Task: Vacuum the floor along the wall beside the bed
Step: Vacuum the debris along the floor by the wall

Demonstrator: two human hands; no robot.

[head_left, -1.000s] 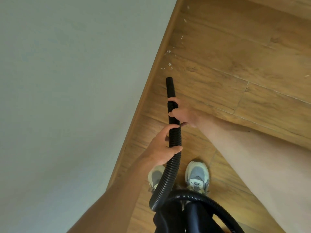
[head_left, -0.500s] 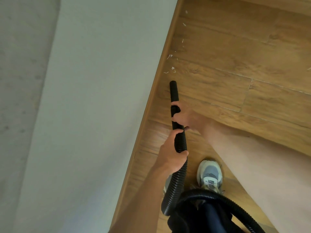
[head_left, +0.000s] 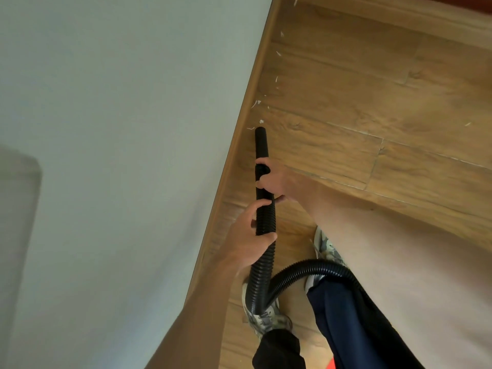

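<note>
right hand (head_left: 274, 179) grips black hose (head_left: 262, 265) behind the nozzle (head_left: 261, 147) | left hand (head_left: 250, 235) grips the ribbed part below | nozzle at the baseboard (head_left: 239, 145), white scraps (head_left: 257, 103) just beside it on wood floor (head_left: 346, 102)

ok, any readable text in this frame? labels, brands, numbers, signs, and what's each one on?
None: no text can be read anywhere in this frame.
Vacuum hose: plain black, no label or brand showing.
Left shoe and right shoe: patterned uppers, any marking too blurred to read.
Wall and floor: no signs or numbers.
</note>
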